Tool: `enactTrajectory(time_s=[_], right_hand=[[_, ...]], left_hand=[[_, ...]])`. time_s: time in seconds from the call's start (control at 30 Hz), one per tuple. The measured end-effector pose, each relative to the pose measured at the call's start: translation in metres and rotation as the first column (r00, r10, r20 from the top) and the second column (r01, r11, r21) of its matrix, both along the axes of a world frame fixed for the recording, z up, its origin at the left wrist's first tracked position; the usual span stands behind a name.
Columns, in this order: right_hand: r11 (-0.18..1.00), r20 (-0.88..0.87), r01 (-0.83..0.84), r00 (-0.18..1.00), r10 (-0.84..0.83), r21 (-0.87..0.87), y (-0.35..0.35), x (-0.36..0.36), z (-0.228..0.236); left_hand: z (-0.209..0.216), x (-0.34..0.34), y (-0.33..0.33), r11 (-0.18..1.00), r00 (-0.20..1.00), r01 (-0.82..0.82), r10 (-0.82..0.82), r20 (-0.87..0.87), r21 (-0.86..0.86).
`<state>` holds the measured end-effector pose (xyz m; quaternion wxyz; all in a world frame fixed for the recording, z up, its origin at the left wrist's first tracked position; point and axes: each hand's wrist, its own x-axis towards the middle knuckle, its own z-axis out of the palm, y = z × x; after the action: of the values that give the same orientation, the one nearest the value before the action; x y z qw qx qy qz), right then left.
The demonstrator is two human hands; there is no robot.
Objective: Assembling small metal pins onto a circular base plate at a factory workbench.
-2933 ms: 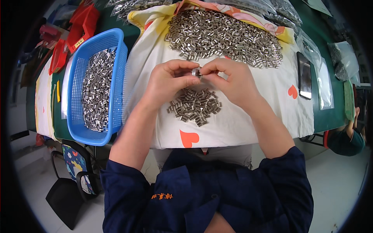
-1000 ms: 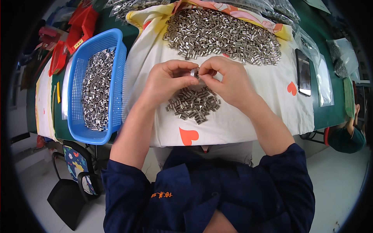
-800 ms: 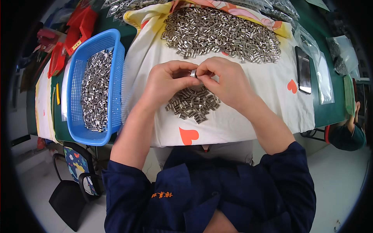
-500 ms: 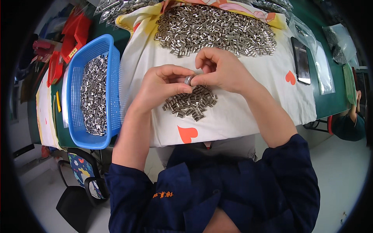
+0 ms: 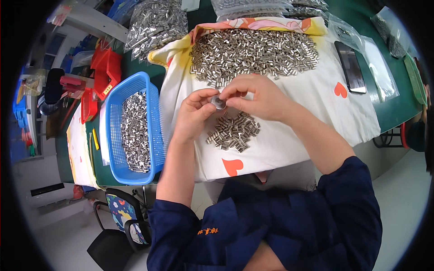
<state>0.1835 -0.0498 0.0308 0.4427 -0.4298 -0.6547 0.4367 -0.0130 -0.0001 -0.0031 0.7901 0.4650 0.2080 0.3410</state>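
Between my two hands is a small round metal piece with a darker centre (image 5: pixel 218 103), its face turned up. My left hand (image 5: pixel 193 113) pinches it from the left with thumb and fingers. From the right, my right hand (image 5: pixel 258 97) has its thumb and fingertips on the same piece. Just below them, a small heap of short metal cylinders (image 5: pixel 235 132) lies on the white cloth (image 5: pixel 289 140). Beyond my hands spreads a much larger heap of similar cylinders (image 5: pixel 257 52). My fingers partly hide the round piece.
At the left, a blue plastic basket (image 5: pixel 158 140) contains many small metal pieces, with red bins (image 5: pixel 106 67) behind it. A phone (image 5: pixel 350 67) and a clear bag (image 5: pixel 382 67) lie at the right. Filled bags (image 5: pixel 156 27) line the far side.
My view has shifted, so the table sits lower and further right. The round piece showed its rim before and now shows its face. Both hands remain on it.
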Motion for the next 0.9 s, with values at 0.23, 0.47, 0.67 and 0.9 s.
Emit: enactTrajectory(time_s=[0.23,0.47,0.67,0.9], right_hand=[[0.874,0.226,0.107,0.945,-0.238,0.474,-0.002,-0.011,-0.012],[0.919,0.024,0.231,0.968,-0.251,0.318,0.004,-0.016,-0.008],[0.848,0.185,0.323,0.884,-0.429,0.421,-0.006,-0.032,0.004],[0.837,-0.003,0.483,0.866,-0.499,0.256,-0.020,-0.061,0.015]], left_hand=[[0.000,0.005,-0.002,0.997,0.997,-0.061,0.059,-0.043,-0.045],[0.000,0.005,0.005,0.992,0.994,-0.078,0.085,0.074,-0.097],[0.011,0.019,-0.001,0.932,0.937,-0.350,0.350,-0.027,-0.093],[0.026,0.023,-0.021,0.861,0.866,-0.499,0.499,0.027,0.099]])
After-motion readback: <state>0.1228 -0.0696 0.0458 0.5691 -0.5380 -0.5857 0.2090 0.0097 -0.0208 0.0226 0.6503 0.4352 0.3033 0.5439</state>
